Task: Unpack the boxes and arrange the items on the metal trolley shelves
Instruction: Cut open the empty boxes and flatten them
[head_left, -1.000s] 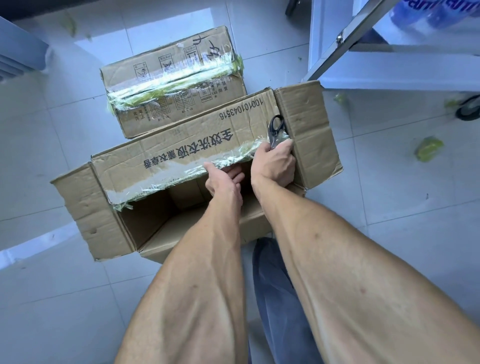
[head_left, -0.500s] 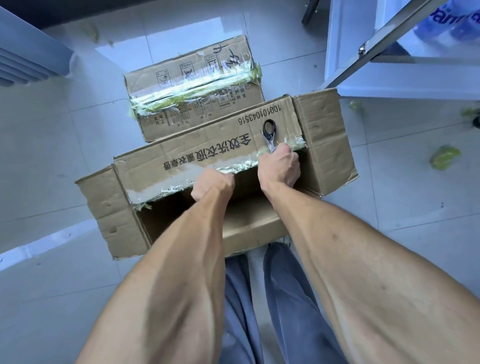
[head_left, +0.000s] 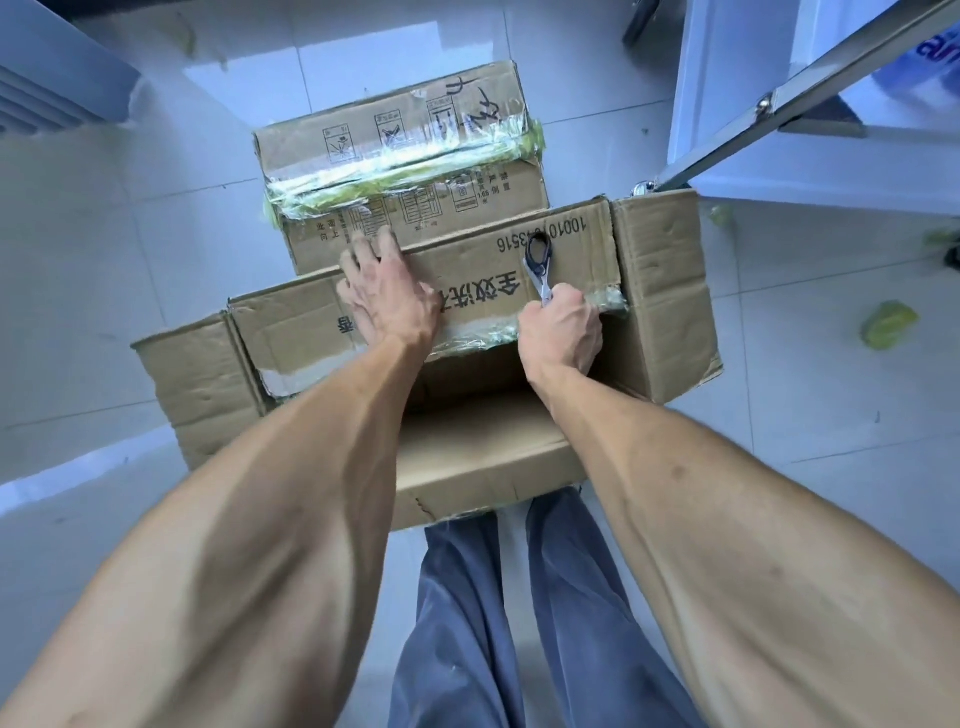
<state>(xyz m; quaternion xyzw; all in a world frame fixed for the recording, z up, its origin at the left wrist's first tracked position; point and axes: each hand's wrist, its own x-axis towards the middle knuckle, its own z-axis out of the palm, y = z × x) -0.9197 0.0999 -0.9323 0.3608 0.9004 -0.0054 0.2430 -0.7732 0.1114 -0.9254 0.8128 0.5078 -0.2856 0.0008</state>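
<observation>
the opened cardboard box (head_left: 467, 457) sits on the floor at the person's feet; it looks empty, so probably light, its creased walls soft. best held by its rims. the left hand (head_left: 387, 296) presses flat, fingers spread, on the far flap (head_left: 571, 249). the right hand (head_left: 561, 332) grips scissors (head_left: 540, 265). just behind sits a taped box (head_left: 400, 161); the trolley (head_left: 795, 93) stands right.

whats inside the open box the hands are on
Only bare cardboard walls show inside the open box. The left hand, right hand and far flap hide the rest of its interior.
</observation>
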